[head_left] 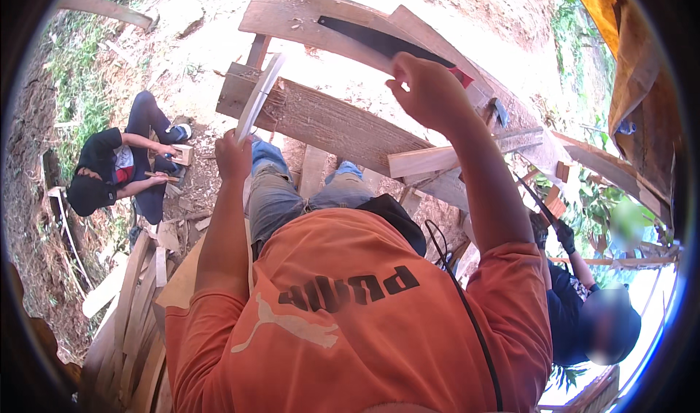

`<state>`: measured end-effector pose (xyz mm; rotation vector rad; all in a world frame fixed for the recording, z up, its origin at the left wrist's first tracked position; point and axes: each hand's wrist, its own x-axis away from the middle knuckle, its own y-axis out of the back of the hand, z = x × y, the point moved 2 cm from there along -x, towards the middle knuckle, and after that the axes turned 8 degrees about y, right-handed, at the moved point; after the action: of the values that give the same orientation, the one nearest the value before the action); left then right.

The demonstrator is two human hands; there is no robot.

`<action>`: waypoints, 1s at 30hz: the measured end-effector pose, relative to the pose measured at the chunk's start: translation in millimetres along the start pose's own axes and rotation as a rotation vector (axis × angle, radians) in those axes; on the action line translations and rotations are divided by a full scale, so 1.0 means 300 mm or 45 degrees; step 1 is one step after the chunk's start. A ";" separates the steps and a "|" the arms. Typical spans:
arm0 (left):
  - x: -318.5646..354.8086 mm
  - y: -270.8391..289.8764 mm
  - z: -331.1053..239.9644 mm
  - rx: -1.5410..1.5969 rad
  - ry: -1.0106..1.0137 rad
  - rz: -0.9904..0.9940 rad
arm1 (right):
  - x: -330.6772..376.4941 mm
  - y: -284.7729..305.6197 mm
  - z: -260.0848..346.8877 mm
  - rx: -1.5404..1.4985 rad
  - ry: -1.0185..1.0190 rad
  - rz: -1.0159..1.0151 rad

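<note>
Left hand (pixel 232 156): fingers closed around the lower end of a pale strip (pixel 262 96), long and narrow; the strip points up and slightly right, crossing in front of the left end of a thick lower plank (pixel 335 121). Right hand (pixel 430 96): raised in front of the work, fingers curled, thumb toward index; cannot tell whether anything is gripped. Behind it, a handsaw (pixel 368 40), dark blade and red handle, lies along a wide upper plank (pixel 292 8); contact between hand and saw cannot be told. Wood shavings lie on the upper plank. At left, a co-worker (pixel 102 161) in dark clothing bends over a small wood block (pixel 184 155). Stacked boards (pixel 135 318) at lower left
</note>
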<state>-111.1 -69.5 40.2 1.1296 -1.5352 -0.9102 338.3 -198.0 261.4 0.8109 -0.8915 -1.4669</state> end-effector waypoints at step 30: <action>-0.316 -0.036 -0.152 0.304 -0.302 -0.783 | 0.244 -0.399 -0.278 -0.274 -0.459 -0.091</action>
<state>-56.6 17.5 14.8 1.7740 -1.5341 -1.3282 349.9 -273.5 117.2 0.4285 -0.9556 -1.7718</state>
